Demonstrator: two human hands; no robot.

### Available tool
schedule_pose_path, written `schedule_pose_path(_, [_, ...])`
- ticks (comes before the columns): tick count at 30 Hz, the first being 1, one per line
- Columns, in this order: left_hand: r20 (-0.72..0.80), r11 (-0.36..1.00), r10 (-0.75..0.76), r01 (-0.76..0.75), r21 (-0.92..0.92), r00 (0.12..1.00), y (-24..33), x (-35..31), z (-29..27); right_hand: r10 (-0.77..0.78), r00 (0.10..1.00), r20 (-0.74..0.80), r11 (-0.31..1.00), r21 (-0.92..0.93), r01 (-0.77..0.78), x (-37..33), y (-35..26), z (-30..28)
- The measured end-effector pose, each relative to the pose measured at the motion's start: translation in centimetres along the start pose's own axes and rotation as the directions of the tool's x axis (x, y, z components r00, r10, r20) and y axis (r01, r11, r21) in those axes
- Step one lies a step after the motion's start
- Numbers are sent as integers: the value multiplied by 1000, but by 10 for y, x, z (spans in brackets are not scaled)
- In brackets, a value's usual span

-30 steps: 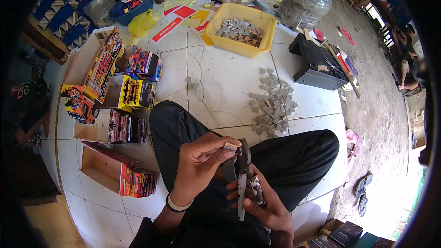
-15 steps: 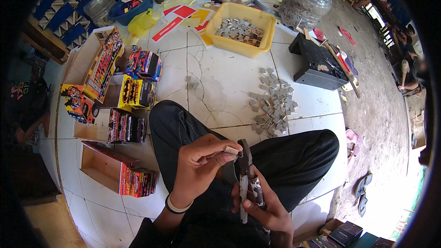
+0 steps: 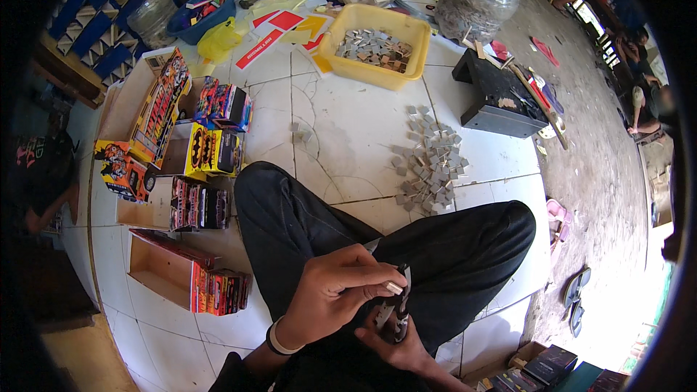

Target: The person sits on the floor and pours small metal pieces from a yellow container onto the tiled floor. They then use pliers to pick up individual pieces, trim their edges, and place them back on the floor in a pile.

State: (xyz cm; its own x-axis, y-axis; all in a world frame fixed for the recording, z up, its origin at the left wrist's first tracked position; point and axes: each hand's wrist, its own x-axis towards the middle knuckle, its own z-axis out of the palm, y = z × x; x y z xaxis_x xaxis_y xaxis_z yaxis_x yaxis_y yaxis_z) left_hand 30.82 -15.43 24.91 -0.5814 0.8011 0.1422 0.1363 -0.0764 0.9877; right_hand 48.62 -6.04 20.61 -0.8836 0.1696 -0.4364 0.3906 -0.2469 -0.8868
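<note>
My left hand (image 3: pixel 330 292) is closed, pinching a small flat wooden piece (image 3: pixel 393 287) between thumb and fingertips. Right of it, my right hand (image 3: pixel 401 348) grips a plier-like tool (image 3: pixel 398 319) with dark, paint-worn handles. The tool's upper end is close to the piece; whether they touch, I cannot tell. Both hands are over my lap, between my crossed legs. In front of my knees lies a loose pile of small grey square pieces (image 3: pixel 430 163). A smaller cluster of similar pieces (image 3: pixel 300 132) rests on the tiles to its left.
A yellow basin (image 3: pixel 328 58) of small square pieces stands ahead. Colourful toy-truck-like boxes (image 3: pixel 156 116) line the left. A black low stool (image 3: pixel 501 94) is at the right, with sandals (image 3: pixel 573 294) beyond the tile edge. Large clear plastic containers (image 3: pixel 479 0) stand at the back.
Both hands have come lower, the right one also moving slightly left. The tool has tipped, so it appears shorter. The wooden piece stays pinched in my left hand, now lower and further right.
</note>
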Motion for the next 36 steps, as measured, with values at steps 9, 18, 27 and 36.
schedule_pose_path(9, [50,992,67,-72,101,996,-11,7,1,6,987,-158,955,-291,-52,2,5,-7])
schedule_pose_path(18, [-483,790,-141,393,471,864,-173,57,-69,308,902,-302,931,293,-220,1,-3,-32])
schedule_pose_path(27, [-204,713,146,40,700,968,-219,132,0,163,974,-160,921,378,-92,-21,-8,-45])
schedule_pose_path(36, [-36,729,53,-14,685,998,-232,157,74,-9,972,-235,934,347,92,-23,-6,-37])
